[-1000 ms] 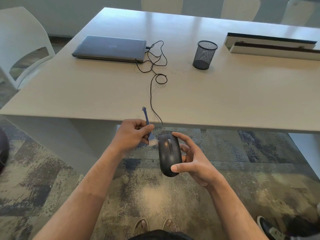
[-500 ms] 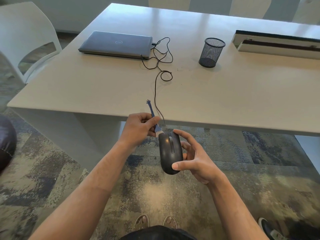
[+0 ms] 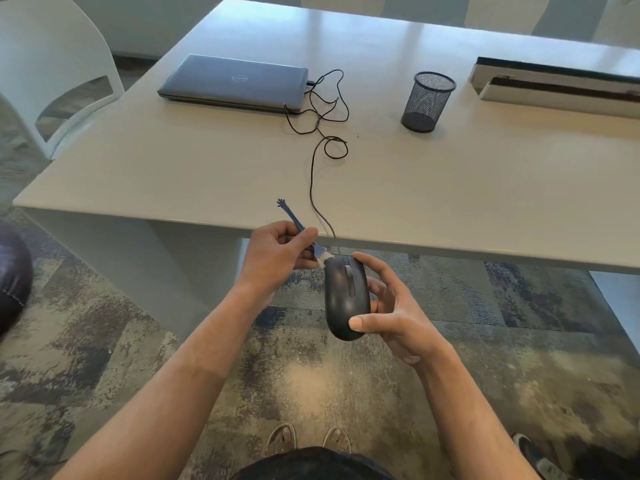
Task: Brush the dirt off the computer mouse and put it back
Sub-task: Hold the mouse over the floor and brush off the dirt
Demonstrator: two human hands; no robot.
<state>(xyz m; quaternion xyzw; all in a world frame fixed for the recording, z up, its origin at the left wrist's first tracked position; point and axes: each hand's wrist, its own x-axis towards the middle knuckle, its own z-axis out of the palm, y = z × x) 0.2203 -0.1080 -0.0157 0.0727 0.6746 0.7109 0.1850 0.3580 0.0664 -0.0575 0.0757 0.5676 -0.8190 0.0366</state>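
Below the table edge, brush (image 3: 320,259) touches mouse (image 3: 344,299).

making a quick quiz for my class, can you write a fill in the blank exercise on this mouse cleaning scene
1. The right hand holds the black computer mouse out past the edge of the ____.
2. The left hand pinches a small blue brush whose white bristles touch the ____ end of the mouse.
3. The mouse cable runs across the tabletop to the closed ____.
4. The black mesh pen cup stands ____ on the tabletop.

Missing words: table; front; laptop; upright
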